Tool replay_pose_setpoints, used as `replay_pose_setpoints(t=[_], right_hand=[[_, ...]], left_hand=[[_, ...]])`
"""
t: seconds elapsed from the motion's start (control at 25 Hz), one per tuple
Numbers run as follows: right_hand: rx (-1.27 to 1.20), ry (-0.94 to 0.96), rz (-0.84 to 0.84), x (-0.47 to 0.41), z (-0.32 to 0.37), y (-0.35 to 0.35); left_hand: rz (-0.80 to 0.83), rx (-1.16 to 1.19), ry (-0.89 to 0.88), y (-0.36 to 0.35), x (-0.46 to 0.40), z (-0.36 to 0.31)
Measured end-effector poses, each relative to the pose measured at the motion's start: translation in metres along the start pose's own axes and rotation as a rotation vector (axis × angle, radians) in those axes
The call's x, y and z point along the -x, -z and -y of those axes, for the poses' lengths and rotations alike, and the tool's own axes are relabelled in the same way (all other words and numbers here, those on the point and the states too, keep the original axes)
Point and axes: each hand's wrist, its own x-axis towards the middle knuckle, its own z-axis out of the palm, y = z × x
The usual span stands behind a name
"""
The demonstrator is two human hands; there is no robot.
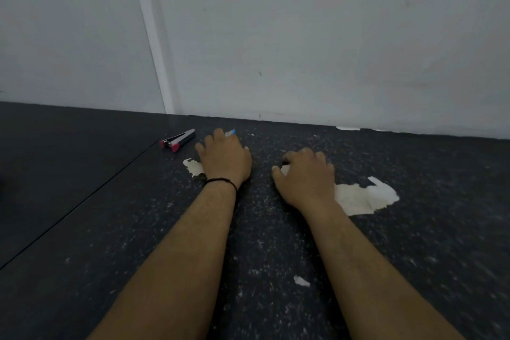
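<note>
Our left fingers [218, 136] are bent down over a small tool [232, 132]. Its white and blue tip pokes out just beyond the knuckles, so the left hand [224, 159] seems to have it in its grip, though the back of the hand hides the hold itself. Our right fingers [307, 153] are curled like a claw, tips down on the dark surface [262, 229], with the thumb stretched out to the left. A bit of white shows between thumb and forefinger. We cannot tell whether the right hand [305, 175] pinches that bit or only presses on it.

Both hands lie knuckles up, side by side and a little apart, the left one slightly farther from us. A thin black band [220, 181] circles the left wrist.

Under the heel of the left hand lies a small pale patch [194, 167], partly covered by the wrist. From under the right hand a larger pale patch [364, 196] with ragged edges spreads off to the right.

Left of the left hand, near it but not touching, a stapler [178, 140] with red ends lies flat. A small white scrap [300, 281] lies nearer to us, between our forearms. The surface is flecked with white specks around the hands, and a thin seam [82, 199] crosses its left part. Behind it all rises a grey wall [303, 36].
</note>
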Motion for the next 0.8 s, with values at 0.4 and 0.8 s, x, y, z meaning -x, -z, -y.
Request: replay_pose_setpoints(t=[0.4,0.8], right_hand=[[-0.074,0.018,-0.004,-0.001,-0.004,0.001],[-0.071,0.020,-0.108,0.005,0.004,0.002]], left_hand=[[-0.042,-0.020,0.148,-0.001,-0.003,0.005],[-0.140,0.091,-0.192,0.016,0.026,-0.009]])
